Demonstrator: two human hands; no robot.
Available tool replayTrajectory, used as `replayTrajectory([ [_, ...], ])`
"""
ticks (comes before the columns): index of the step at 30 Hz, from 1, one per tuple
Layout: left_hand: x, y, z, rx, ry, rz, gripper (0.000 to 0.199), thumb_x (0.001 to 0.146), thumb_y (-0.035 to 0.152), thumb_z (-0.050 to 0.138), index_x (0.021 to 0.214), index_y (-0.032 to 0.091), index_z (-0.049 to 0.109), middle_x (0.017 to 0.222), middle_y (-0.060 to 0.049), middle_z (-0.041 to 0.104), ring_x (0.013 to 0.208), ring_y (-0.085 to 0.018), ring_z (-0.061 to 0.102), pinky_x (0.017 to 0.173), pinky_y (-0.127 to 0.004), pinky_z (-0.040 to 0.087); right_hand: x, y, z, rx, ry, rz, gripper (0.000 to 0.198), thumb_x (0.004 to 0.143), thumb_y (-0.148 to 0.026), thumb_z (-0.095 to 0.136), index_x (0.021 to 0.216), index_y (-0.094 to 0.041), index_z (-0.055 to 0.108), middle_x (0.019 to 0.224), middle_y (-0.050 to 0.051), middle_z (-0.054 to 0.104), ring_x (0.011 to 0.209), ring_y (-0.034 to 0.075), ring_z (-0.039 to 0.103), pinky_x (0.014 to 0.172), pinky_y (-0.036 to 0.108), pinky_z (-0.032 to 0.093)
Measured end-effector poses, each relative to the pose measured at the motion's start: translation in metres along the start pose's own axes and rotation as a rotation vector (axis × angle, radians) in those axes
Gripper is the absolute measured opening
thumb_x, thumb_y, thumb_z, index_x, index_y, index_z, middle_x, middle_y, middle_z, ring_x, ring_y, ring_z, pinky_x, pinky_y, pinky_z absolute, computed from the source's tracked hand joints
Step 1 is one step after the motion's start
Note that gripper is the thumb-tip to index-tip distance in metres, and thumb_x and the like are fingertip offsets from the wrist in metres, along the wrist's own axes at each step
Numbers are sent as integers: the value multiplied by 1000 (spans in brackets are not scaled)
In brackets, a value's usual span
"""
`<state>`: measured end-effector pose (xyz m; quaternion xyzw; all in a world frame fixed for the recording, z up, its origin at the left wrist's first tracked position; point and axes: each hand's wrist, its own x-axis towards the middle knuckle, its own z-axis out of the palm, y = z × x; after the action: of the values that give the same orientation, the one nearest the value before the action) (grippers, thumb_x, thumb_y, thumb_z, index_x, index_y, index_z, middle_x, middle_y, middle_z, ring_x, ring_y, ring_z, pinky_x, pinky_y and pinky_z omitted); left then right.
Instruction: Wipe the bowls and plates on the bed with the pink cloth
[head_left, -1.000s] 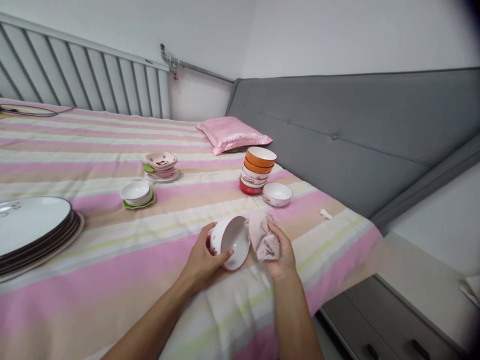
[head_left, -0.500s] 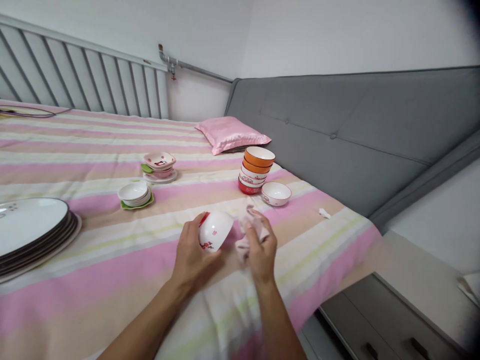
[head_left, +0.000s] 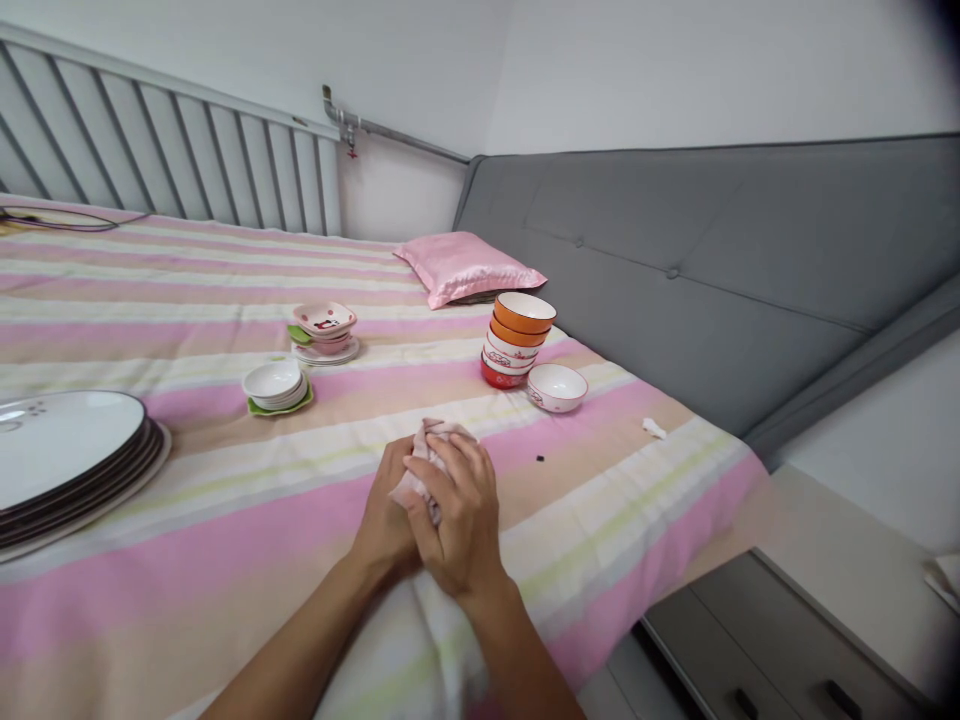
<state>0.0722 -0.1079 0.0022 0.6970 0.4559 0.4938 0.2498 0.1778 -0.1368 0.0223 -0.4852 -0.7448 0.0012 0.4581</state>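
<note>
My right hand (head_left: 461,510) presses a crumpled pale pink cloth (head_left: 439,435) against what my left hand (head_left: 382,525) holds. The left fingers are mostly covered by the cloth and the right hand. The white bowl seen in the left hand in the earlier frame is hidden now. Beyond my hands, a white bowl with a red rim (head_left: 557,388) sits on the bed. Close behind it rises a leaning stack of bowls (head_left: 516,340), orange at the top and red at the bottom.
On the striped bedspread (head_left: 247,600) stand large plates (head_left: 71,450) at the left, small white dishes (head_left: 274,382) and patterned dishes (head_left: 325,322). A pink pillow (head_left: 469,265) lies near the grey headboard (head_left: 675,220). A small black piece (head_left: 540,458) and a white scrap (head_left: 654,428) lie right of my hands.
My right hand has moved left with the cloth and come against my left hand, covering the bowl. A small black piece now shows on the bedspread where the right hand was.
</note>
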Motion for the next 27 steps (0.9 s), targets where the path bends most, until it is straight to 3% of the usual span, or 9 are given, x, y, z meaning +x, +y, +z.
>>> replayTrajectory([
  [8,1,8,5,132,-81,164,52,65,19,62,115,18,46,112,-10,53,103,-25,52,90,-40,44,3,29,-4,116,105,134,30,88,-29,45,111,-21,63,129,9,53,123,23,44,103,42,35],
  [13,0,3,7,182,-142,209,70,54,10,61,121,19,42,118,-11,50,110,-27,49,94,-41,43,2,59,-6,400,121,373,31,90,-32,41,105,-20,65,116,8,62,113,18,53,99,34,38],
  [19,-3,0,7,197,-196,200,72,55,12,62,123,20,40,123,-13,47,115,-29,46,96,-45,41,-3,86,8,722,146,715,38,88,-42,41,104,-17,65,114,6,64,108,18,56,95,30,40],
  [22,-2,2,6,197,-178,197,72,54,10,61,122,20,39,121,-12,47,113,-28,47,96,-43,42,-2,76,5,668,161,654,38,89,-42,39,106,-18,64,116,6,63,110,18,55,97,30,39],
  [27,1,3,3,153,-117,180,64,58,16,65,117,20,43,115,-9,50,108,-26,50,93,-40,44,3,41,-10,363,101,289,37,94,-33,32,106,-23,66,125,4,58,121,18,46,103,34,33],
])
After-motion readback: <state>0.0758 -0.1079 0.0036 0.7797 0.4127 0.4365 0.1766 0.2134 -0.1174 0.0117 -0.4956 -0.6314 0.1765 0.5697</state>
